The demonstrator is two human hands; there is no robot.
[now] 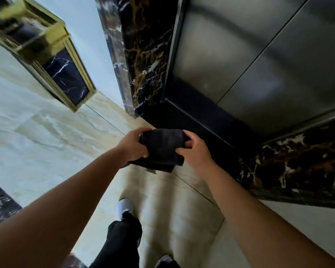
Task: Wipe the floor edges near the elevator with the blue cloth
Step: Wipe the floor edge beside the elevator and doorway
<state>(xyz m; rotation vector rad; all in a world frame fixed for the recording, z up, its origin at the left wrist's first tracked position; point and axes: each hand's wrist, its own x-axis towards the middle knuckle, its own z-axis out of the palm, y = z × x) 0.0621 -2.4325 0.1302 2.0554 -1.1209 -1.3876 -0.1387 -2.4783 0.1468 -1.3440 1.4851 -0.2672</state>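
Head view looks steeply down at a person standing in front of the elevator door (259, 55), and that door serves as the landmark for everything else. Both hands are held out in the air before it, clamped on the cloth (161, 147): the left hand (132, 146) grips its left edge with fingers curled over the top, and the right hand (194, 149) pinches its right edge. The cloth is folded into a thick pad and reads very dark here, almost black, so its blue cannot be confirmed in this light. It hangs clear of the ground, just short of the dark threshold (191, 117) at the foot of the door.

As a judgement, wiping has not begun at this spot; the cloth touches no surface, and the whole run of edge along the threshold and the marble frame (143, 55) beside the door is left to do. No streaks or damp marks show that would tell which parts are clean.

Pale, glossy stone floor (46, 136) spreads away from the door, with thin tile joints. A gold-trimmed dark panel (66, 78) stands further left of the frame. A white shoe (125, 206) and dark trousers show below the hands.
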